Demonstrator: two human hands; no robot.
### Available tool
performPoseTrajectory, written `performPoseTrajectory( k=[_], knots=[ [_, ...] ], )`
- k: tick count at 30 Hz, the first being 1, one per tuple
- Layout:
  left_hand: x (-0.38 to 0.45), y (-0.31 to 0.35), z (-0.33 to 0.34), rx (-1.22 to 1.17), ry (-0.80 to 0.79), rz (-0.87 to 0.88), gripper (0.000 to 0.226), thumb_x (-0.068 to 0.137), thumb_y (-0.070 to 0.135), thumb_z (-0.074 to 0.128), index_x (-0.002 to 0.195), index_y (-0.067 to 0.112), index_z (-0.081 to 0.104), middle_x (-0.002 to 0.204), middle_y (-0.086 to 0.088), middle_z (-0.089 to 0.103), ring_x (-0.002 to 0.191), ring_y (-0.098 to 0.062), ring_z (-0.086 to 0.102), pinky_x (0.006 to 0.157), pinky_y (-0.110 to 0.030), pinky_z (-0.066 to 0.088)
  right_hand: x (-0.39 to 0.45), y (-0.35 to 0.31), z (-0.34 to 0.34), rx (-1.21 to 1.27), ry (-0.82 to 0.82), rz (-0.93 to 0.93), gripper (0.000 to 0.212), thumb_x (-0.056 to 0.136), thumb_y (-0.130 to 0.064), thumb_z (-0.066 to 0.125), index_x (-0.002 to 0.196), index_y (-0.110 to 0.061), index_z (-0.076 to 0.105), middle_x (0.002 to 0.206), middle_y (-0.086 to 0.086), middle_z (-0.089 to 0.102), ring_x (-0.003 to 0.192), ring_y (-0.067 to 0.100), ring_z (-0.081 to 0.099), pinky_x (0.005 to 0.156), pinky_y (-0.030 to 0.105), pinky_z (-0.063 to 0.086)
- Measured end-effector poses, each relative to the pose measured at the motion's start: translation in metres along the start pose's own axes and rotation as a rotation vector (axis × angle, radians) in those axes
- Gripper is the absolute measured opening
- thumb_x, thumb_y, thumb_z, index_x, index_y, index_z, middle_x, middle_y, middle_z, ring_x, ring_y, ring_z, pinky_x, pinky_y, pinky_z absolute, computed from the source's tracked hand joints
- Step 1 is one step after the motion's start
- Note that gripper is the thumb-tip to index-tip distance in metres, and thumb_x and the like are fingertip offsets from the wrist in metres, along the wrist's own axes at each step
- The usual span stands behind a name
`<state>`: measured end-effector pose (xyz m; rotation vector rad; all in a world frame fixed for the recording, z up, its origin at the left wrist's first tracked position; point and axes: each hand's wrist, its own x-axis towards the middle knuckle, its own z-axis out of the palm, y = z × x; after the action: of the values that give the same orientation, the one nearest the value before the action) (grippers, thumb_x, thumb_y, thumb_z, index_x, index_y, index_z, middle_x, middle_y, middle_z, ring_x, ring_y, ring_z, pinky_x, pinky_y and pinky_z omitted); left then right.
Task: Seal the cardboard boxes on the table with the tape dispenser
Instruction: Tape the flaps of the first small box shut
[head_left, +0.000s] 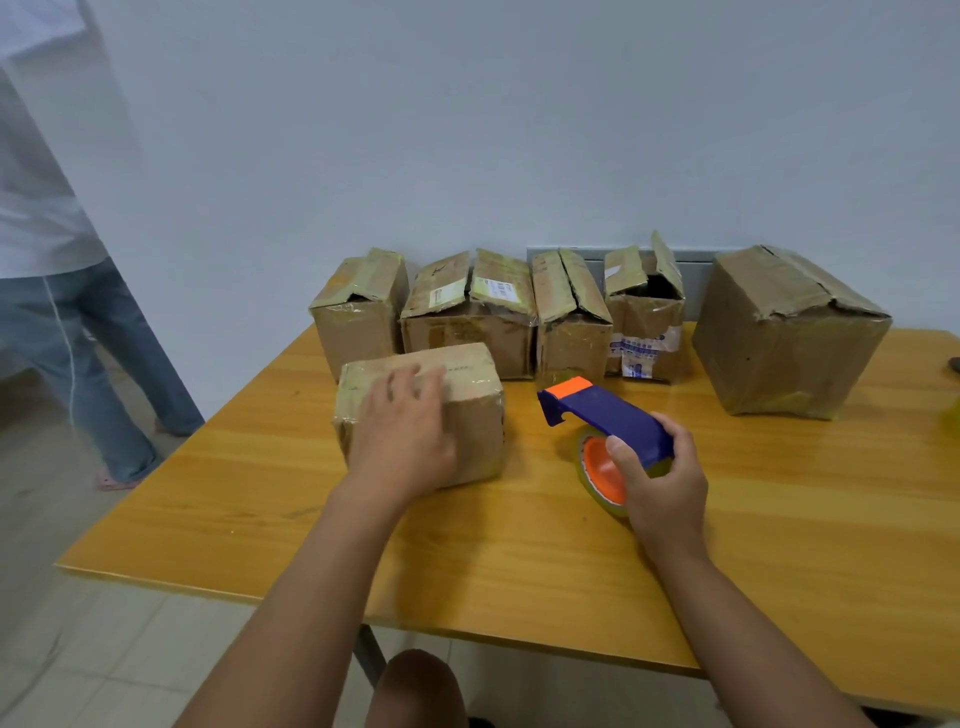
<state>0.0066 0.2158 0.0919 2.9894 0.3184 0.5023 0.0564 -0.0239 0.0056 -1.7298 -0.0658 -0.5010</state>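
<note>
A small closed cardboard box (475, 415) sits near the middle of the wooden table (779, 519). My left hand (402, 431) rests flat on its top and near side, fingers spread. To the right, my right hand (660, 475) grips a blue and orange tape dispenser (602, 410) with a roll of clear tape (597, 470), its orange-tipped end pointing toward the back row. Several more cardboard boxes stand along the wall: one at the left (358, 312), a wide one (467, 317), a narrow one (571, 317), one with raised flaps (647, 317), and a large one (784, 332) at the right.
A person in jeans and a white shirt (62, 291) stands on the floor left of the table. The table's front edge (363, 613) runs close to my knee (415, 691). A dark object (953, 365) shows at the right edge.
</note>
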Motion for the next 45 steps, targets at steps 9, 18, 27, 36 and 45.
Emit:
performPoseTrajectory(
  k=[9,18,27,36,45],
  knots=[
    [0.005,0.014,0.031,-0.075,0.264,0.046,0.049,0.078,0.068,0.054,0.106,0.029,0.061,0.119,0.004,0.059,0.115,-0.023,0.047,0.097,-0.044,0.029,0.0,-0.001,0.0,-0.025,0.008,0.001,0.057,0.087,-0.028,0.073,0.137,-0.015,0.048,0.117,-0.005,0.054,0.094,-0.004,0.051,0.069,0.004,0.04],
    [-0.003,-0.011,0.029,-0.252,0.128,0.146,0.058,0.087,0.055,0.061,0.135,0.024,0.049,0.143,0.006,0.044,0.134,-0.019,0.03,0.11,-0.04,0.034,0.0,-0.002,0.001,-0.015,0.006,0.001,0.056,0.086,-0.029,0.073,0.135,-0.017,0.048,0.114,-0.009,0.052,0.094,-0.01,0.051,0.067,0.001,0.041],
    [-0.005,-0.026,0.012,-0.298,0.05,0.267,0.045,0.096,0.019,0.059,0.138,0.031,0.05,0.145,0.013,0.044,0.143,-0.013,0.025,0.109,-0.035,0.035,0.005,-0.002,-0.001,0.074,0.082,0.042,0.064,0.075,-0.05,0.066,0.131,-0.02,0.052,0.118,-0.004,0.056,0.101,0.009,0.054,0.074,0.019,0.044],
    [-0.014,-0.023,0.026,-0.371,0.086,0.379,0.046,0.095,0.015,0.06,0.139,0.027,0.052,0.149,0.004,0.044,0.147,-0.021,0.023,0.112,-0.039,0.032,0.01,-0.001,-0.002,0.22,0.132,0.148,0.044,0.085,-0.036,0.073,0.123,-0.025,0.056,0.113,-0.003,0.061,0.109,0.021,0.059,0.085,0.036,0.054],
    [-0.015,0.001,-0.019,-0.71,0.082,0.16,0.051,0.096,0.042,0.057,0.143,0.032,0.041,0.143,0.013,0.045,0.133,-0.007,0.038,0.106,-0.028,0.036,0.024,-0.054,-0.038,0.541,-0.17,0.1,0.048,0.076,-0.034,0.064,0.119,-0.013,0.061,0.108,0.013,0.063,0.087,0.026,0.06,0.067,0.034,0.048]
  ],
)
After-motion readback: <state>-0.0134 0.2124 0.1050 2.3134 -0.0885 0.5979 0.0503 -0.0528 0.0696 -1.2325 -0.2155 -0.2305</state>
